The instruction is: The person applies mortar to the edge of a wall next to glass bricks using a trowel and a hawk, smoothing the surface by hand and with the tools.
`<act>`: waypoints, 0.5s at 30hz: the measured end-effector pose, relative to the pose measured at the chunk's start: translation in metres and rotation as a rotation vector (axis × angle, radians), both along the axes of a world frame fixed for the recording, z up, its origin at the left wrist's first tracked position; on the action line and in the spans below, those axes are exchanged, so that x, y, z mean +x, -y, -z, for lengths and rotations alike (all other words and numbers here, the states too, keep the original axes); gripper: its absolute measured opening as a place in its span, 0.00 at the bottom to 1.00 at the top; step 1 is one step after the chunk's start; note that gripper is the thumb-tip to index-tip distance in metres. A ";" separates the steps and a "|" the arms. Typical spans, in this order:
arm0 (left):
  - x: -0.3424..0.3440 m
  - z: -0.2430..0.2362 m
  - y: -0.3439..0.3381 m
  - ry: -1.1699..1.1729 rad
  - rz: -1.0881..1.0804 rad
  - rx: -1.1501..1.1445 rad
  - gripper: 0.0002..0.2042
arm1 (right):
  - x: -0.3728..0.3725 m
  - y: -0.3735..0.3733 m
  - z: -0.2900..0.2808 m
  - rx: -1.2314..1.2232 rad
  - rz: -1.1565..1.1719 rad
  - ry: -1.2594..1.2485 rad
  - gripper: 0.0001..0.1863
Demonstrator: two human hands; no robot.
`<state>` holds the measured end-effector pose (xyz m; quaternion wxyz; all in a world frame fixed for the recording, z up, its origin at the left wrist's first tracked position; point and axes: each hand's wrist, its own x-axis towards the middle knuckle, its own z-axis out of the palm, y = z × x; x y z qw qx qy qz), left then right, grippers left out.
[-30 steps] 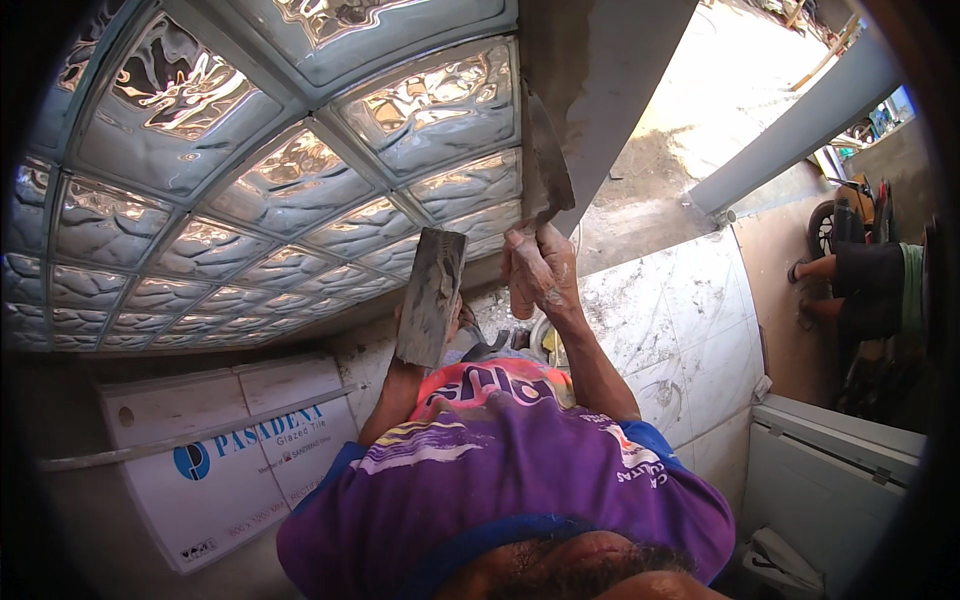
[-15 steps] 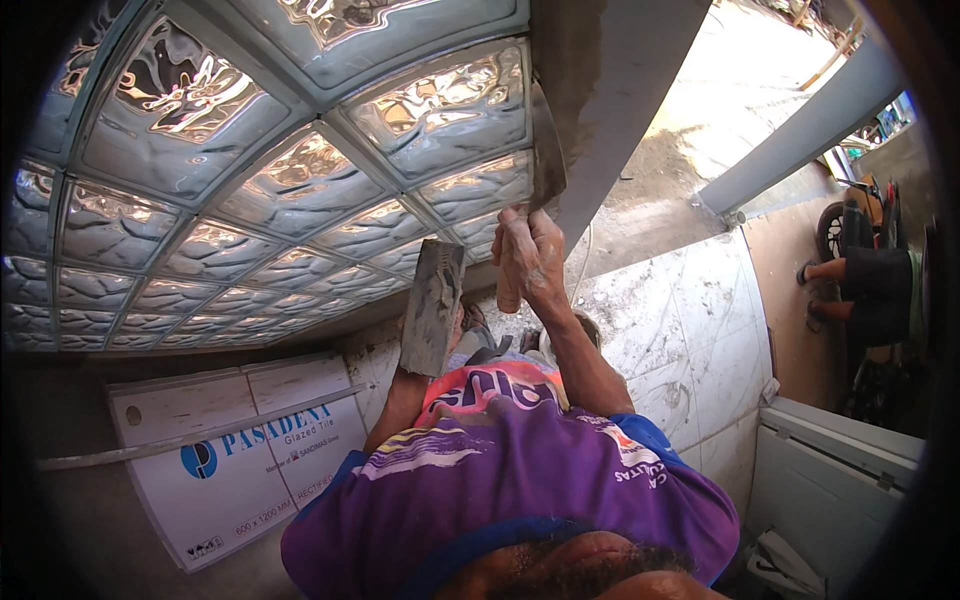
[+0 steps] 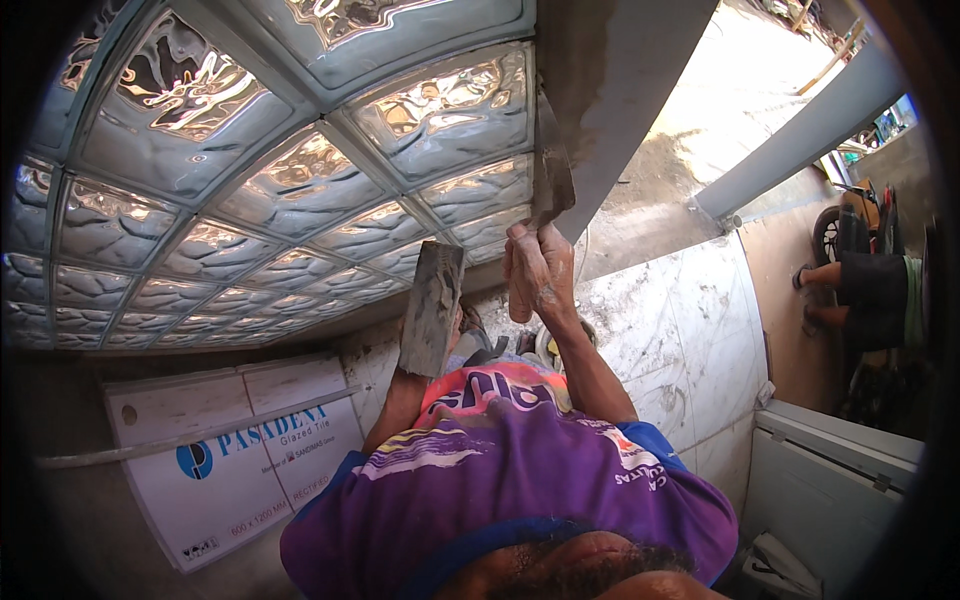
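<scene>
My right hand (image 3: 540,270) is closed round the handle of a trowel (image 3: 554,170). The trowel's blade points away from me and lies along the strip between the glass block wall (image 3: 430,110) and the grey post beside it. Smears of pale mortar mark my right fingers. My left hand (image 3: 459,323), mostly hidden, grips a narrow grey board (image 3: 430,315) from behind. Some mortar lies on the board's face. The board stands upright in the picture, apart from the trowel and to its left.
A grey post (image 3: 640,90) rises right of the glass blocks. White marbled tiles (image 3: 660,330) cover the floor. Flat tile cartons (image 3: 220,450) lean at the lower left, with a thin rod (image 3: 200,437) across them. A pale chest (image 3: 830,480) stands at right; another person (image 3: 865,290) is beyond.
My right hand and the trowel have shifted a little toward me and slightly to the right along the edge. The left hand's board has barely moved.
</scene>
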<state>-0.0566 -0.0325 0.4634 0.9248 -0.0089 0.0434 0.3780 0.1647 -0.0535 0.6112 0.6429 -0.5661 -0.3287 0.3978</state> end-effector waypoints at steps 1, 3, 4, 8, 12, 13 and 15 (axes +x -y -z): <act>0.001 0.001 0.001 0.006 0.005 0.025 0.30 | 0.002 -0.004 -0.005 0.025 -0.003 0.010 0.15; 0.001 0.000 0.003 -0.060 -0.053 -0.031 0.30 | 0.002 -0.011 -0.009 0.033 0.023 -0.024 0.15; 0.002 0.000 0.004 -0.080 -0.074 -0.049 0.30 | 0.002 -0.013 -0.008 0.027 0.028 -0.027 0.15; 0.005 -0.002 0.004 -0.051 -0.058 -0.010 0.31 | 0.003 -0.011 -0.006 0.006 0.005 -0.027 0.17; 0.004 -0.009 -0.002 0.050 0.084 0.062 0.31 | 0.004 -0.004 0.016 -0.091 -0.006 -0.048 0.17; 0.003 -0.013 0.000 0.048 0.094 0.051 0.31 | 0.005 -0.002 0.025 -0.109 -0.022 -0.029 0.17; 0.003 -0.022 0.001 -0.041 0.060 -0.018 0.30 | 0.004 0.002 0.021 -0.111 -0.027 -0.003 0.17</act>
